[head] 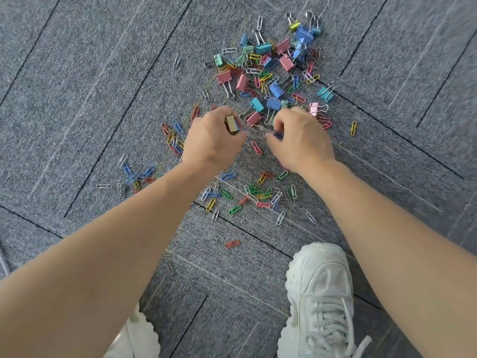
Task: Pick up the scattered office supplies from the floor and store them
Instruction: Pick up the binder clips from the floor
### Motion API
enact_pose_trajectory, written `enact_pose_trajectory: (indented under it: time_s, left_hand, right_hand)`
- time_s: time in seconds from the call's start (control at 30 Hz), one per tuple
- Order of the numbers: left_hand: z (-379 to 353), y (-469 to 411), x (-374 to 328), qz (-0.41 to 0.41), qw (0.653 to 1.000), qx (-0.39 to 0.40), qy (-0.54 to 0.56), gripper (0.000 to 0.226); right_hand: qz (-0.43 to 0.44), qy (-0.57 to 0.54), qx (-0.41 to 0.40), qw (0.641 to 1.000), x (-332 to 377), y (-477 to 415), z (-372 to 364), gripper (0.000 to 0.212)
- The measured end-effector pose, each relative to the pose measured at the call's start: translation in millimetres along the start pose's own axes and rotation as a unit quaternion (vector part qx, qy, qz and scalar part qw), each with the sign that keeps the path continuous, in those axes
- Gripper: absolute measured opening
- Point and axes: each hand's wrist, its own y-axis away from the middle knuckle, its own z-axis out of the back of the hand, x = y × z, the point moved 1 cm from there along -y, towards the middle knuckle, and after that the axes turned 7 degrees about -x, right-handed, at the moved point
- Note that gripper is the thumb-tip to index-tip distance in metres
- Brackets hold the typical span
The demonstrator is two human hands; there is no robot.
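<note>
Coloured binder clips (273, 63) lie heaped on the grey carpet at the upper middle, mixed with coloured paper clips. More paper clips (260, 193) are scattered nearer to me. My left hand (214, 140) grips a small bunch of binder clips (232, 125), a yellow one on top. My right hand (300, 138) pinches a binder clip (271, 131) by its wire handles, just above the carpet. A pink binder clip (253, 118) lies between my two hands.
Grey carpet tiles (90, 86) with dark seam lines cover the floor. My white sneaker (320, 301) stands at the lower right, another shoe's edge (136, 337) at the bottom middle. A lone red paper clip (231, 244) lies near the sneaker. No container is in view.
</note>
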Motion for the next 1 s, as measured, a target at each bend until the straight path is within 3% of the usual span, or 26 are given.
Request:
enact_pose_trajectory:
  time_s: [0.07, 0.13, 0.17, 0.23, 0.3, 0.37, 0.43, 0.47, 0.53, 0.6, 0.67, 0.7, 0.77, 0.83, 1.0]
  left_hand:
    - [-3.1, -0.3, -2.3, -0.041, 0.998, 0.021, -0.030, 0.020]
    - [-6.0, -1.5, -6.6, -0.086, 0.992, 0.043, -0.085, 0.032]
    - [-7.4, -3.6, -10.3, -0.105, 0.986, 0.054, -0.120, 0.037]
    - [-9.6, -11.1, -18.0, -0.142, 0.971, 0.068, -0.182, 0.040]
    - [-10.9, -19.1, -25.1, -0.169, 0.954, 0.081, -0.232, 0.038]
    - [-11.3, -24.6, -29.3, -0.177, 0.946, 0.084, -0.257, 0.035]
    - [-12.5, -25.3, -30.9, -0.179, 0.942, 0.081, -0.272, 0.034]
    - [-13.9, -24.7, -30.6, -0.185, 0.938, 0.079, -0.282, 0.034]
    - [-16.1, -23.5, -28.0, -0.193, 0.931, 0.081, -0.298, 0.032]
    - [-17.0, -23.3, -24.9, -0.189, 0.930, 0.083, -0.303, 0.029]
    - [-16.9, -22.8, -25.1, -0.184, 0.929, 0.082, -0.309, 0.025]
    - [-16.6, -22.0, -26.4, -0.179, 0.929, 0.081, -0.315, 0.023]
    - [-15.4, -21.2, -28.6, -0.158, 0.934, 0.080, -0.309, 0.025]
    - [-12.3, -20.8, -28.2, -0.128, 0.943, 0.085, -0.295, 0.030]
    - [-7.1, -15.8, -20.7, -0.113, 0.953, 0.089, -0.266, 0.028]
  right_hand:
    - [-0.028, -0.077, -0.009, 0.997, -7.8, 8.2, 4.4, 0.018]
    - [-0.119, -0.221, -0.009, 0.968, -16.5, 17.0, 7.7, 0.014]
    - [-0.185, -0.328, -0.007, 0.926, -20.1, 21.7, 8.1, 0.012]
    - [-0.309, -0.531, 0.019, 0.789, -24.7, 30.3, 7.6, 0.017]
    - [-0.367, -0.646, 0.069, 0.665, -27.9, 36.4, 7.7, 0.029]
    - [-0.374, -0.701, 0.102, 0.599, -28.8, 37.9, 8.8, 0.033]
    - [-0.377, -0.715, 0.097, 0.581, -27.8, 34.6, 9.9, 0.032]
    - [-0.379, -0.703, 0.084, 0.596, -26.3, 31.6, 10.9, 0.030]
    - [-0.375, -0.642, 0.042, 0.668, -22.6, 23.1, 13.7, 0.023]
    - [-0.322, -0.513, -0.013, 0.796, -19.9, 13.8, 20.5, 0.019]
    - [-0.193, -0.282, -0.056, 0.938, -20.8, 5.4, 25.7, 0.013]
    - [-0.127, -0.167, -0.064, 0.976, -21.2, 2.3, 26.3, 0.012]
    - [-0.059, -0.007, -0.059, 0.996, -21.9, -3.6, 24.0, 0.020]
    - [-0.048, 0.070, -0.048, 0.995, -22.8, -8.2, 16.2, 0.029]
    - [-0.072, 0.076, -0.057, 0.993, -23.6, -8.3, 9.7, 0.020]
